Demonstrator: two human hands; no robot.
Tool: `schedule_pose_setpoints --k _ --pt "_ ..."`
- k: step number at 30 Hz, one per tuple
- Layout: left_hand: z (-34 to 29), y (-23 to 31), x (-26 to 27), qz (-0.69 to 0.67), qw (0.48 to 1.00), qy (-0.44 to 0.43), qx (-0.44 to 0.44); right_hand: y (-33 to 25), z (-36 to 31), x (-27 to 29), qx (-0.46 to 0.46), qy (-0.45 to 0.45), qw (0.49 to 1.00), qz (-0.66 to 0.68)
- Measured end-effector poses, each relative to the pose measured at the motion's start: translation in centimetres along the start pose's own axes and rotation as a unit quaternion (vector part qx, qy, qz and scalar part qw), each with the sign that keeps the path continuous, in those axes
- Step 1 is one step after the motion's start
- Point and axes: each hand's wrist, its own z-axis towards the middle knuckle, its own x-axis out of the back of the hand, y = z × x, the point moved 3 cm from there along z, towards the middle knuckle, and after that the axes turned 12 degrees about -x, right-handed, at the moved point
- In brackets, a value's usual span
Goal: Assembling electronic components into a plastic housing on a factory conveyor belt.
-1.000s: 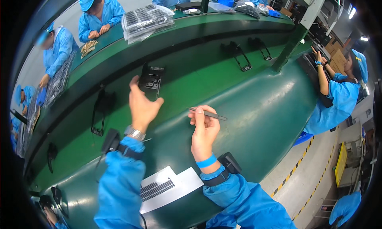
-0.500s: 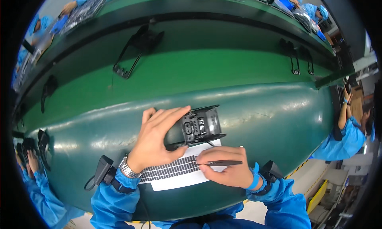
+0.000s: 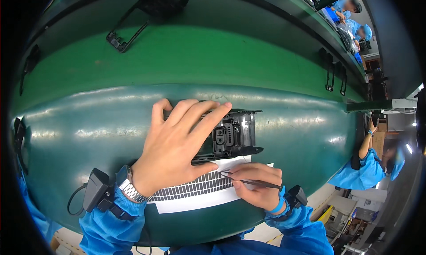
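Currently, the left hand (image 3: 175, 135) spreads over the left part of a black housing (image 3: 235, 133) on the green surface (image 3: 306, 139); whether it grips, I cannot tell. Just nearer, the right hand (image 3: 257, 188) pinches dark tweezers (image 3: 255, 182), tips at a white sheet (image 3: 191, 205) of black labels (image 3: 191, 190).

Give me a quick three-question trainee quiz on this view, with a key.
1. Which hand is on the black plastic part, and which holds the tweezers?
2. What covers much of the white sheet? A) red circles B) small dark rectangles in rows C) blue stripes
3. True or false: the sheet lies on the far side of the plastic part from the person.

Key: 1. Left hand on the part; right hand holds the tweezers. 2. B. 3. False; it lies on the near side.
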Motion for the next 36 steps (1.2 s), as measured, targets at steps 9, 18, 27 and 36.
schedule_pose_setpoints --k 9,18,27,36 --pt "0.2 -0.1 -0.4 0.006 1.0 0.004 -0.001 0.5 -0.1 0.1 -0.009 0.0 1.0 0.0" --pt "0.2 0.0 -0.4 0.002 1.0 0.004 0.001 0.3 -0.1 0.1 -0.011 -0.006 1.0 -0.001" --pt "0.2 0.1 -0.2 0.001 1.0 0.012 -0.003 0.7 -0.9 0.3 -0.033 0.014 0.988 0.148" --pt "-0.2 0.1 0.6 -0.052 0.995 0.088 0.005 -6.0 6.2 1.2 0.11 0.065 0.982 0.139"
